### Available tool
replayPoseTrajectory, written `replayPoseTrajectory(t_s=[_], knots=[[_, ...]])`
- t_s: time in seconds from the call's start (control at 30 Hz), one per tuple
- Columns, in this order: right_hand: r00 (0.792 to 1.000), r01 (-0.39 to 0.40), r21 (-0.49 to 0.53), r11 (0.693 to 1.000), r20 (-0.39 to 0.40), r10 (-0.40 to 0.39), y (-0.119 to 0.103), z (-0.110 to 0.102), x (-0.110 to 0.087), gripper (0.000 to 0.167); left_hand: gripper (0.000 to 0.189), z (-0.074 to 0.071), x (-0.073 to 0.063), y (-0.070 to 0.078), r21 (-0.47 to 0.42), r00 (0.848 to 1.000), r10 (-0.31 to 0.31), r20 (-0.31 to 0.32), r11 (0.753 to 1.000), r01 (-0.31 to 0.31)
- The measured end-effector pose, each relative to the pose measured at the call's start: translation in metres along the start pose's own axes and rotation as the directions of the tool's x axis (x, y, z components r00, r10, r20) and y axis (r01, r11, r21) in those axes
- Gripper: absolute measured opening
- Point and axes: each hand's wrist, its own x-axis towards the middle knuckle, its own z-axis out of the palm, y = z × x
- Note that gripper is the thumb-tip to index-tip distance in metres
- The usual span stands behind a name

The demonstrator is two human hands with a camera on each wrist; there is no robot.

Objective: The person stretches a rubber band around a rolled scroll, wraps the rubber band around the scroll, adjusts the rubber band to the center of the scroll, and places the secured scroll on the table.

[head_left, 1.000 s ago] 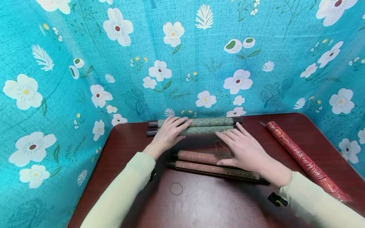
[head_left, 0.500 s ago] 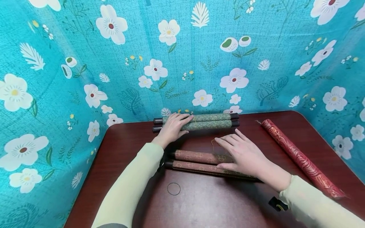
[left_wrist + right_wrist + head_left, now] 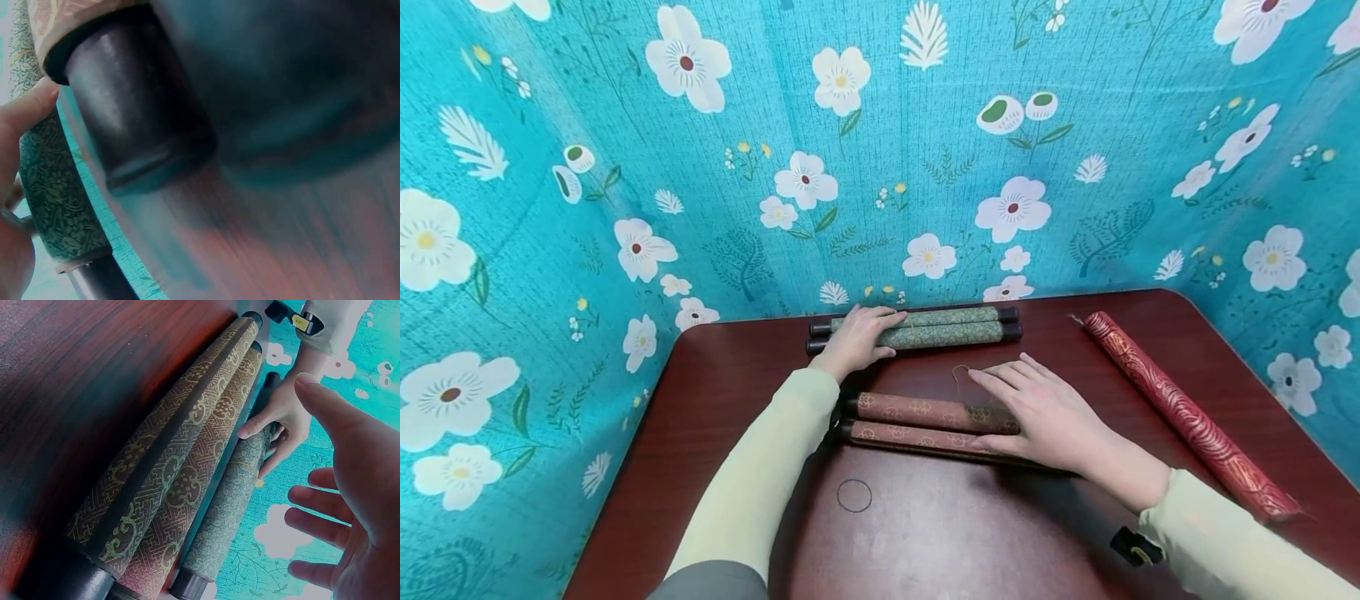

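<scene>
A green patterned scroll (image 3: 951,335), rolled into two side-by-side rolls with dark end knobs, lies along the table's far edge. My left hand (image 3: 857,342) grips it near its left end; the right wrist view shows the thumb (image 3: 253,428) on one side and fingers on the other. A thin yellow string (image 3: 240,464) circles its middle. Nearer me lies a reddish-brown scroll (image 3: 902,412), also in two rolls, with a loose thin cord beside it. Over its right part, my right hand (image 3: 1052,408) is spread with nothing in it, hiding that end in the head view.
A single red scroll (image 3: 1187,412) with swirl patterns lies slanted at the right. On the front of the dark red table (image 3: 962,542) is a thin dark ring (image 3: 854,496). A blue flowered cloth (image 3: 880,150) rises behind the table and at both sides.
My right hand has drawn back from the green scroll's right end. The green scroll has shifted slightly under my left hand, its right end swinging a little. The view has shifted slightly.
</scene>
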Motion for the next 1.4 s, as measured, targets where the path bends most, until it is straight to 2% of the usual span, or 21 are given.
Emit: replayPoseTrajectory(t_s=[0.17,0.37,0.63,0.8,0.97,1.2,1.4], knots=[[1.0,-0.01,0.011,1.0,0.009,0.01,0.001,0.002,-0.001,0.088,0.074,0.001,0.004,-0.001,-0.012,0.998,-0.038,0.053,0.999,0.039],[1.0,-0.022,0.01,1.0,0.017,0.022,0.002,0.002,-0.004,0.088,0.073,0.002,0.007,0.001,-0.018,0.993,-0.083,0.085,0.996,0.085],[0.998,-0.035,0.012,0.999,0.047,0.035,0.003,0.004,-0.005,0.088,0.08,0.0,0.008,0.003,0.069,0.975,-0.159,0.155,0.986,0.15],[0.999,-0.027,0.007,1.0,0.034,0.027,0.006,0.003,-0.006,0.087,0.085,-0.012,0.003,0.0,0.083,0.973,-0.183,0.142,0.982,0.172],[0.999,-0.027,0.008,1.0,0.023,0.027,0.01,-0.002,-0.003,0.082,0.084,-0.032,-0.007,0.002,0.02,0.983,-0.153,0.101,0.988,0.152],[1.0,-0.012,-0.006,1.0,0.021,0.013,0.015,-0.01,0.008,0.073,0.083,-0.06,-0.026,0.01,-0.056,0.989,-0.14,0.047,0.988,0.142],[0.999,-0.02,-0.014,1.0,0.033,0.021,0.022,-0.013,0.015,0.068,0.081,-0.073,-0.044,0.02,-0.066,0.99,-0.139,0.01,0.988,0.139]])
